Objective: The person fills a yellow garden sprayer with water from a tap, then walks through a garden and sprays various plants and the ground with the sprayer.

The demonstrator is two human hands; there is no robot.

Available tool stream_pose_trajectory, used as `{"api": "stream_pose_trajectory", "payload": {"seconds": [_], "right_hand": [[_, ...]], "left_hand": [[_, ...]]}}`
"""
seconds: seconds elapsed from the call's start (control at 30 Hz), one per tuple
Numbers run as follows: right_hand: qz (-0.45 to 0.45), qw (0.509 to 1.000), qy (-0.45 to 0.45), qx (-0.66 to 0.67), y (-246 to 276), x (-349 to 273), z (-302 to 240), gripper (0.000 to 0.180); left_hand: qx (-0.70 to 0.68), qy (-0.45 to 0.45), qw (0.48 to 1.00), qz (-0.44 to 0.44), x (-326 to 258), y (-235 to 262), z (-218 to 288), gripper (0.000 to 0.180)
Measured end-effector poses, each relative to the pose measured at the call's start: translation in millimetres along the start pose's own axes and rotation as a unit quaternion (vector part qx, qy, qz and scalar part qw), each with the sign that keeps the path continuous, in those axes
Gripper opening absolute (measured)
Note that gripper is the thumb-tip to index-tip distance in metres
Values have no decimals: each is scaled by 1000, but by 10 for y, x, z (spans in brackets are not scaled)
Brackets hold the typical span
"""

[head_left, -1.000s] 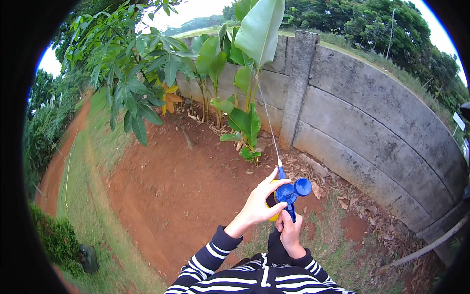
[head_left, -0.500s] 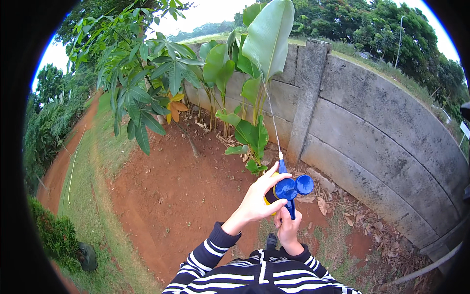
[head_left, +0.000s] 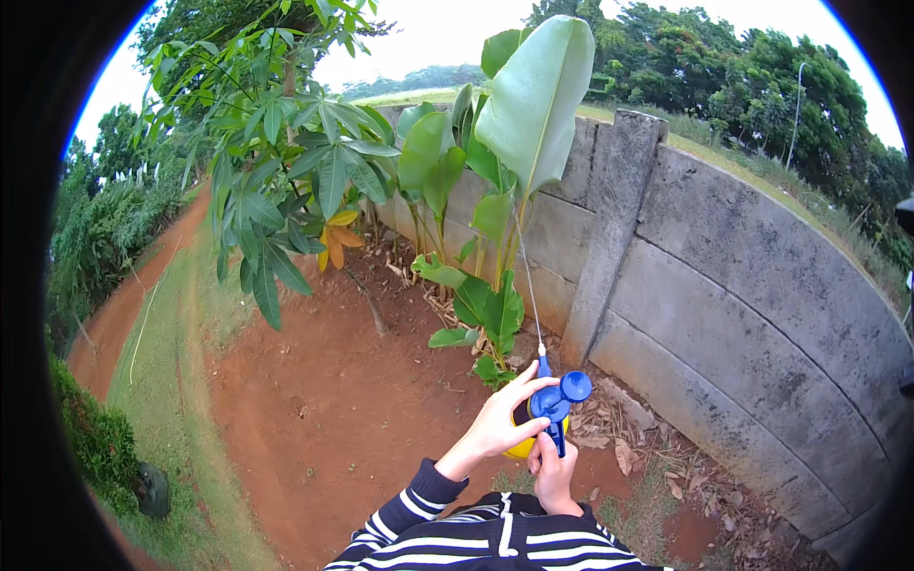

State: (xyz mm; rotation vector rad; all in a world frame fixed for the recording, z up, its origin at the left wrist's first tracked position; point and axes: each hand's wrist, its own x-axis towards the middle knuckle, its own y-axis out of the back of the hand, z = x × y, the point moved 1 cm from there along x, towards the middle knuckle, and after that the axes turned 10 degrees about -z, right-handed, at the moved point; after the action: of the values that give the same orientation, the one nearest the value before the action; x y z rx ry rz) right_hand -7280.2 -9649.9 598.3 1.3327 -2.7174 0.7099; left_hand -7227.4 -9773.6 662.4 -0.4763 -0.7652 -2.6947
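Note:
A yellow sprayer bottle (head_left: 549,403) with a blue head, a round blue knob and a blue nozzle is in front of me. My left hand (head_left: 495,419) wraps round its upper part, with thumb and fingers on either side of the blue head. My right hand (head_left: 555,479) is closed at the blue lever (head_left: 558,439) on the near side, its fingers partly hidden. From the pale nozzle tip a thin stream of liquid (head_left: 529,285) shoots up and away toward a tall broad-leaved plant (head_left: 543,114). Most of the bottle's yellow body is hidden beneath the hands and head.
A grey concrete wall (head_left: 724,276) with a post (head_left: 619,219) runs behind the plant and along the right. A leafy tree (head_left: 276,200) stands at the left over bare red soil (head_left: 314,419). Dry leaves (head_left: 657,447) lie along the wall's foot.
The view has tilted up, so plant, wall and sprayer sit lower in the picture. Both hands keep their hold on the sprayer, and the stream still runs toward the plant.

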Motion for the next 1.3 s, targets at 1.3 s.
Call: {"api": "stream_pose_trajectory", "payload": {"seconds": [1.3], "right_hand": [[23, 940, -321, -116, 621, -1769, 68, 32]], "left_hand": [[-244, 165, 955, -10, -1706, -1417, -105, 59]]}}
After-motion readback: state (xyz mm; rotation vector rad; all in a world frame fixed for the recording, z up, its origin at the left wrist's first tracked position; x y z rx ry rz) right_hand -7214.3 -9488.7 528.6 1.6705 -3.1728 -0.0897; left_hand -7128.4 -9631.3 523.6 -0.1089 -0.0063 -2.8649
